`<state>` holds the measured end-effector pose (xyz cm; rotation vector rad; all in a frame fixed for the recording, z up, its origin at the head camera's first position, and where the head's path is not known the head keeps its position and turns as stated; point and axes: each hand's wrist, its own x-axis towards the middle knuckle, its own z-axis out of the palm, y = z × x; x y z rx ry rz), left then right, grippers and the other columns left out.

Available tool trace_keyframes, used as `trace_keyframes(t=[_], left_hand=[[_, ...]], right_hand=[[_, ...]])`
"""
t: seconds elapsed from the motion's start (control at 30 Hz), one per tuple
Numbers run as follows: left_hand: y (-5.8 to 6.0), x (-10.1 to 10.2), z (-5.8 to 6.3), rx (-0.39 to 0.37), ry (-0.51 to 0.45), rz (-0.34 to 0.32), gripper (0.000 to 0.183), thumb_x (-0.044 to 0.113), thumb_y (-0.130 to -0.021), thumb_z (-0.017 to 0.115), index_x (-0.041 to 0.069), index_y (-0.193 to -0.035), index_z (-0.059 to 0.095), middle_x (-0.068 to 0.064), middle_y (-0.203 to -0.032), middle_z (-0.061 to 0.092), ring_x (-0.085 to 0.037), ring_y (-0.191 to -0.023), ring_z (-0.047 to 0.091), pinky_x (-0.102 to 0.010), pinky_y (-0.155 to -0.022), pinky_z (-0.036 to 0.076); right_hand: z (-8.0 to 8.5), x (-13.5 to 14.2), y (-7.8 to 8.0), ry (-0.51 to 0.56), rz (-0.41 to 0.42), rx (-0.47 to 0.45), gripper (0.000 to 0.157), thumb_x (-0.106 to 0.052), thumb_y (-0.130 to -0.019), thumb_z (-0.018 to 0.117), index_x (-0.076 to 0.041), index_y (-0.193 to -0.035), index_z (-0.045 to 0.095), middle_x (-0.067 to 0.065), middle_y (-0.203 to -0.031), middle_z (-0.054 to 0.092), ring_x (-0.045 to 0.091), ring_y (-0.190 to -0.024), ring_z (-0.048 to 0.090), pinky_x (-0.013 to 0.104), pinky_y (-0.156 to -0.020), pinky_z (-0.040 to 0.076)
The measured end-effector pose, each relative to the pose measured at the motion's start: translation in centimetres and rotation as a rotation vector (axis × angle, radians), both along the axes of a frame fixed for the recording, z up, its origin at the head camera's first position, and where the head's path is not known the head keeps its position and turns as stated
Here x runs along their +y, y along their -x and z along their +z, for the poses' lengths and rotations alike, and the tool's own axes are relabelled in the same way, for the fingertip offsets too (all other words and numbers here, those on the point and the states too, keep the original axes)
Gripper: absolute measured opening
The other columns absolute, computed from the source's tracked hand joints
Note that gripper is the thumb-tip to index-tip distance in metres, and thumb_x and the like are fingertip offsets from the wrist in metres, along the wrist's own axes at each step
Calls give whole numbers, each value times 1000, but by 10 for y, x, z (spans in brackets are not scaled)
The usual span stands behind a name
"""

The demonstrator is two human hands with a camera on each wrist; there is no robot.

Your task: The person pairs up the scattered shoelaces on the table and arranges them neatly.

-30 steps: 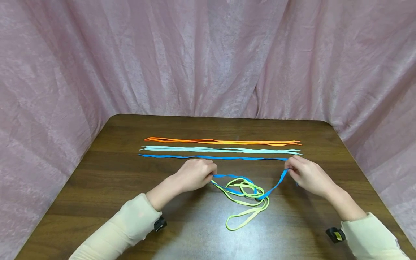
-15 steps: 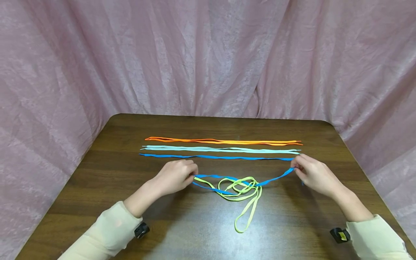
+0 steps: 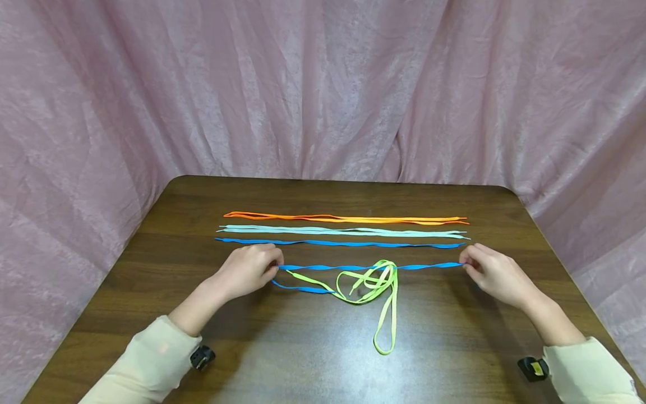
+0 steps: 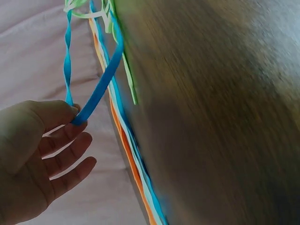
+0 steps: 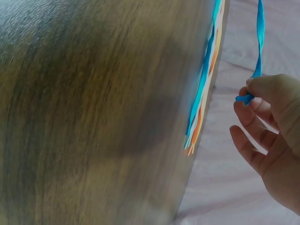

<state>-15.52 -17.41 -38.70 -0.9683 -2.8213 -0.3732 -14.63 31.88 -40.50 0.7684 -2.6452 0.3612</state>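
A blue shoelace [image 3: 323, 267] is stretched between my two hands, slightly twisted along its length. My left hand [image 3: 249, 270] pinches it between thumb and index finger where it bends back; a loose tail hangs from there, as the left wrist view shows. Its other end is pinched by my right hand [image 3: 497, 275], with a short tip [image 5: 244, 99] poking out past the fingers. Over the stretched lace hangs a tangled yellow-green shoelace [image 3: 386, 314], looped around its middle. One end of the yellow-green lace reaches toward my left hand.
Beyond my hands, a blue shoelace [image 3: 333, 243], light-blue shoelaces [image 3: 303, 230] and orange shoelaces [image 3: 353, 219] lie straight in parallel rows on the brown wooden table [image 3: 313, 193]. A pink curtain [image 3: 323, 90] hangs behind and at both sides.
My left hand has moved well to the left and my right hand slightly right. The held blue lace has gone from slack to taut, lifting the yellow-green tangle with it.
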Motion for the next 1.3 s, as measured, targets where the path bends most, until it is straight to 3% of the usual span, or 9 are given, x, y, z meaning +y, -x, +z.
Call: trace_keyframes(t=[0.33,0.83,1.13,1.3], left_hand=[[1,-25,-3,-62,23,68,7,11,-80,69,16,-83,65,10,-76,58,-5,-59,46,-22,-48,36],[3,-66,-5,-43,20,172,6,15,-83,66,17,-88,69,6,-85,65,-16,-74,62,-34,-56,47],[4,-88,-5,-33,-8,237,7,13,-85,64,15,-88,70,4,-84,65,-13,-64,56,-36,-53,45],[2,-93,-2,-24,-14,248,9,13,-85,63,15,-88,70,3,-86,66,-17,-67,60,-39,-55,46]], right_hand=[[-5,7,-1,-9,-13,-25,27,3,-70,68,-18,-80,56,-15,-73,48,-2,-62,43,22,-51,38],[-20,16,-1,-47,-20,-87,27,4,-68,68,-18,-77,55,-15,-70,46,-1,-61,44,23,-51,37],[-29,18,-5,-61,-8,-111,28,4,-69,69,-19,-77,53,-15,-71,45,-1,-61,42,21,-50,35],[-31,16,-7,-59,7,-103,30,5,-67,70,-19,-75,54,-14,-71,44,0,-60,43,20,-50,36]])
